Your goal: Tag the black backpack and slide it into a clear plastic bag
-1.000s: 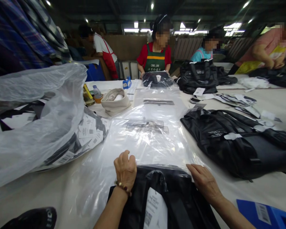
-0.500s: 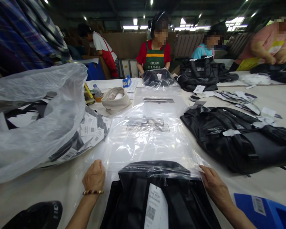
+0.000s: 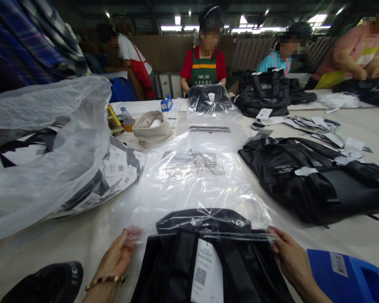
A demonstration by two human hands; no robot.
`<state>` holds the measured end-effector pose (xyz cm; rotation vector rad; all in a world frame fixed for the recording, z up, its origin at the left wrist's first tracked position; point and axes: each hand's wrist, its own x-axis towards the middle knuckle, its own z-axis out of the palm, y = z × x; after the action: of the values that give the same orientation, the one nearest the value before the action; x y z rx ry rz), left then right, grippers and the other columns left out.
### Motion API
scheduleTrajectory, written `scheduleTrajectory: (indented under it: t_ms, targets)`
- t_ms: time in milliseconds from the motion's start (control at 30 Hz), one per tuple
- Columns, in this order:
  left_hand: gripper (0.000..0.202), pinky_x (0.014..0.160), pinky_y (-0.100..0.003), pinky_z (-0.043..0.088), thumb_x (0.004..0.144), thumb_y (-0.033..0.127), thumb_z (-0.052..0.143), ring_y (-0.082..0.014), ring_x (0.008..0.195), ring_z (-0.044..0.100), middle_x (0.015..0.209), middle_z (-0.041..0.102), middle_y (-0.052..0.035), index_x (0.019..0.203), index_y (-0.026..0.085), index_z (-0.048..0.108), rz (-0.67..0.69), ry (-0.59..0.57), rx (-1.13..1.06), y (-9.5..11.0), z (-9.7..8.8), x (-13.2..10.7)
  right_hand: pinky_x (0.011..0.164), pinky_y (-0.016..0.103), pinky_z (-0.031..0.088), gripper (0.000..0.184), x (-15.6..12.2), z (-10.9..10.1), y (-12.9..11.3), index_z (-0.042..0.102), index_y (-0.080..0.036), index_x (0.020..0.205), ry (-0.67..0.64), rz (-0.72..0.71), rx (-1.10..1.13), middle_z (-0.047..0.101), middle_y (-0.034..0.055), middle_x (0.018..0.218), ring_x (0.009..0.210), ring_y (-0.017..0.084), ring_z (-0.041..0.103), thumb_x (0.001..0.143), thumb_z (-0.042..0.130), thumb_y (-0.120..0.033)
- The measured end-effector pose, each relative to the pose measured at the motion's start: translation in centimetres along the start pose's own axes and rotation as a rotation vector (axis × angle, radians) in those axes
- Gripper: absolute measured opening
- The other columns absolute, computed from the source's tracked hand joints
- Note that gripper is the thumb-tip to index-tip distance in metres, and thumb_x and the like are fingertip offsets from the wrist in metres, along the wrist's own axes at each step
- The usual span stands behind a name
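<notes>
A black backpack with a white paper hang tag lies in front of me. Its top end is inside the mouth of a clear plastic bag, which stretches away from me over the table. My right hand pinches the bag's edge beside the backpack's right side. On the other side, my left hand, wearing a beaded bracelet, has its fingers curled at the bag's left edge. Plastic covers these fingertips and they look blurred.
A large plastic sack of tags stands at left, near a beige fabric container. Another black bag lies at right, above a blue plastic holder. A black item sits front left. A co-worker stands opposite.
My left hand has moved nearer to me, its fist loosening into curled fingers under the plastic. My right hand has come slightly lower. The plastic edge now lies a little further down the backpack.
</notes>
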<state>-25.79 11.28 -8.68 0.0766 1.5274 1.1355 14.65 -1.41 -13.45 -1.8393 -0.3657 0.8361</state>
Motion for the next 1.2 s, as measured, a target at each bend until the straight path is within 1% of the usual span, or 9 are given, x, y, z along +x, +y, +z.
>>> scheduleTrajectory:
  t_ms: [100,200,333,467,600,733,967,1067,1200]
  targets:
    - [0.026,0.054,-0.016,0.052,0.083,0.002,0.040,-0.0075,0.056,0.060,0.063,0.061,-0.0002,0.065,0.013,0.056,0.039,0.030,-0.141,-0.3,0.1,0.4,0.042,0.025,0.048,0.033,0.4,0.4,0.3,0.057,-0.024,0.077,0.001,0.060,0.191,0.060,-0.0020,0.058,0.049,0.015,0.056,0.052,0.069,-0.042]
    - [0.017,0.059,-0.020,0.053,0.080,0.007,0.048,-0.0098,0.060,0.060,0.066,0.063,-0.0003,0.069,0.013,0.059,0.161,0.032,-0.039,-1.5,-0.3,0.7,0.065,0.031,0.055,0.025,1.0,0.1,1.1,0.056,-0.027,0.075,-0.006,0.060,0.214,0.066,0.0007,0.074,0.072,0.021,0.064,0.057,0.065,-0.043]
    - [0.016,0.066,-0.028,0.051,0.073,0.032,0.059,-0.0192,0.069,0.063,0.065,0.065,0.0004,0.075,0.017,0.064,0.403,0.018,0.609,-2.2,-0.5,0.6,0.070,0.036,0.054,0.027,1.1,-0.3,1.0,0.055,-0.027,0.080,-0.089,0.059,0.098,0.065,0.0034,0.074,0.073,0.023,0.064,0.068,0.055,-0.051]
    - [0.030,0.073,-0.031,0.048,0.079,0.039,0.044,-0.0228,0.071,0.064,0.060,0.065,-0.0015,0.065,0.020,0.064,0.560,-0.055,1.093,-1.0,0.2,-0.1,0.065,0.034,0.053,0.038,0.4,-0.5,-0.6,0.055,-0.024,0.073,-0.129,0.044,-0.065,0.063,0.0036,0.069,0.066,0.022,0.062,0.072,0.048,-0.061]
    - [0.040,0.076,-0.030,0.049,0.082,0.037,0.031,-0.0220,0.075,0.066,0.072,0.069,-0.0057,0.071,0.020,0.066,0.657,-0.131,1.075,-1.1,-1.3,-0.9,0.079,0.033,0.050,0.049,-0.6,-1.6,-0.9,0.059,-0.021,0.076,-0.183,-0.031,-0.164,0.067,0.0050,0.084,0.083,0.023,0.060,0.070,0.048,-0.068]
    - [0.044,0.085,-0.030,0.048,0.083,0.043,0.030,-0.0219,0.091,0.063,0.091,0.070,-0.0050,0.087,0.021,0.068,0.776,-0.224,1.093,-3.1,-4.5,-1.5,0.087,0.035,0.047,0.057,-1.9,-2.5,0.8,0.063,-0.019,0.077,-0.168,0.086,-0.109,0.068,0.0071,0.089,0.094,0.027,0.059,0.068,0.045,-0.073]
    - [0.045,0.084,-0.027,0.049,0.070,0.055,0.044,-0.0218,0.096,0.062,0.096,0.069,0.0012,0.092,0.024,0.068,0.586,-0.197,1.136,-3.9,-5.3,-1.3,0.107,0.035,0.024,0.054,-3.5,-2.3,0.6,0.065,-0.021,0.087,-0.288,0.186,-0.084,0.064,0.0037,0.111,0.126,0.027,0.035,0.073,0.043,-0.069]
    - [0.046,0.088,-0.028,0.047,0.066,0.055,0.050,-0.0222,0.098,0.061,0.098,0.069,0.0013,0.095,0.023,0.067,0.552,-0.229,1.129,-4.2,-5.8,-1.2,0.107,0.038,0.023,0.053,-3.5,-2.7,0.2,0.066,-0.021,0.090,-0.337,0.241,-0.152,0.063,0.0038,0.112,0.126,0.029,0.035,0.070,0.046,-0.067]
    - [0.044,0.088,-0.025,0.046,0.067,0.055,0.050,-0.0220,0.100,0.060,0.097,0.069,0.0019,0.092,0.024,0.067,0.469,-0.298,1.144,-5.0,-7.3,-1.5,0.103,0.041,0.031,0.046,-3.5,-3.9,1.1,0.069,-0.022,0.079,-0.387,0.153,-0.328,0.067,0.0045,0.102,0.117,0.035,0.046,0.056,0.055,-0.060]
